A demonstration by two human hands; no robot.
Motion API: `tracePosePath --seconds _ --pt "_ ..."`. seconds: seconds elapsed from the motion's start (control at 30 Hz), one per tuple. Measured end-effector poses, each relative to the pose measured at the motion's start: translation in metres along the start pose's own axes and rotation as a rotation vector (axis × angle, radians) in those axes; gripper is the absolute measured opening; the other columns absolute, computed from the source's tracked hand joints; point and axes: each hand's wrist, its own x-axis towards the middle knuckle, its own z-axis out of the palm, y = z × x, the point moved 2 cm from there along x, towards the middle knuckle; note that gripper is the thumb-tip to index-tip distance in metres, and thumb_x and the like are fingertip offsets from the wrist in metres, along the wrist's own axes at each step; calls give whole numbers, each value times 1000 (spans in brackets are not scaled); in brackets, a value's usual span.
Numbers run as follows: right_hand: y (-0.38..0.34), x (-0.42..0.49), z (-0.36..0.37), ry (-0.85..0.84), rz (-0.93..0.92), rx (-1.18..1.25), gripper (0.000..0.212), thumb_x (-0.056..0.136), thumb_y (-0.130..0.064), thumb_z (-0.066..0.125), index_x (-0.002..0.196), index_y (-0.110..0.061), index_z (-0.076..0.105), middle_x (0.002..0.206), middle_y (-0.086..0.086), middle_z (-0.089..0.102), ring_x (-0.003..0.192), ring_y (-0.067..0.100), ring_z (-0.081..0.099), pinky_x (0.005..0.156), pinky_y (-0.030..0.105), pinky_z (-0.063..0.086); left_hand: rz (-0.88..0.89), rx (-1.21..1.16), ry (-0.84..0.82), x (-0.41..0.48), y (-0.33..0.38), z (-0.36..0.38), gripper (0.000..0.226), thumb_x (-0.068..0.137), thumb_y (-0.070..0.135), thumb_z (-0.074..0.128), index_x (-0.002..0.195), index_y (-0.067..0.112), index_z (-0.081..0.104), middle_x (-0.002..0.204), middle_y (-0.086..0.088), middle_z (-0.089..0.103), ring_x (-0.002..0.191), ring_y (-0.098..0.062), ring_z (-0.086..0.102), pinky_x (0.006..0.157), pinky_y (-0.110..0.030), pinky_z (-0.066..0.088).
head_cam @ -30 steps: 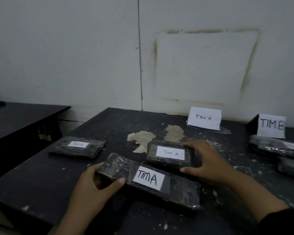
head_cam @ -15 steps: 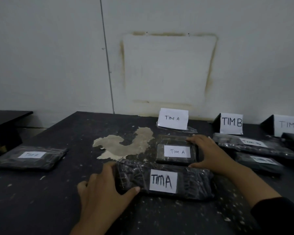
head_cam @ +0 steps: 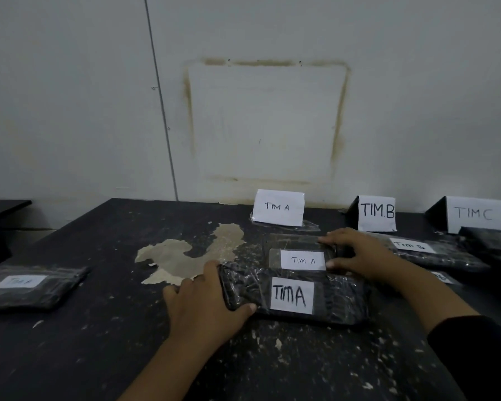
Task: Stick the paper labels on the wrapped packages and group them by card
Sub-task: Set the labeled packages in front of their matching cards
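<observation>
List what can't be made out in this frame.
Head view only.
- Far-left package: label too faint and blurred to read.
- Label by the right forearm: mostly hidden behind it.
- Package before the TIM C card: cut by right edge.
- Large TIM A package's left end: under the left hand.

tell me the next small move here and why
Probably let go and send the left hand to the stray TIM A package at the far left. The large package it grips and the small package the right hand holds both lie in front of the TIM A card, while that third one sits apart from the group.
</observation>
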Motion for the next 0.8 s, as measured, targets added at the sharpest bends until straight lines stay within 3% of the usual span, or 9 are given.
tracePosePath --seconds 0.13,0.23,0.37,0.57,0.8 --pt "-7 4 -5 95 -12 32 39 78 -18 74 114 -29 66 122 -3 57 102 6 48 89 18 34 6 -13 -3 1 9 2 89 58 86 47 127 34 24 118 12 58 112 -18 52 92 -41 26" --pt "-11 4 -3 130 -17 25 36 76 -18 75 109 -29 69 114 -5 58 95 5 50 84 18 37 1 -43 -19 1 16 5 90 58 86 49 127 34 24 122 12 56 115 -19 50 94 -43 26" --pt "-13 0 0 158 -28 19 33 78 -21 74 109 -30 68 114 -4 57 99 11 53 88 23 42 -9 -102 -45 1 16 9 92 57 87 48 130 37 23 125 11 51 118 -19 46 95 -44 29" --pt "-12 -4 2 180 -30 15 31 81 -26 70 111 -31 65 119 -3 54 99 7 47 89 24 39 -33 -229 -12 -3 13 13 94 58 87 45 134 38 20 135 8 35 125 -17 35 99 -44 29" --pt "-14 -2 3 129 -5 -55 35 86 -31 63 120 -34 59 126 -1 53 108 14 51 89 23 38 12 -404 -15 -5 10 13 89 65 78 53 134 49 6 142 13 35 130 -14 36 103 -49 27"
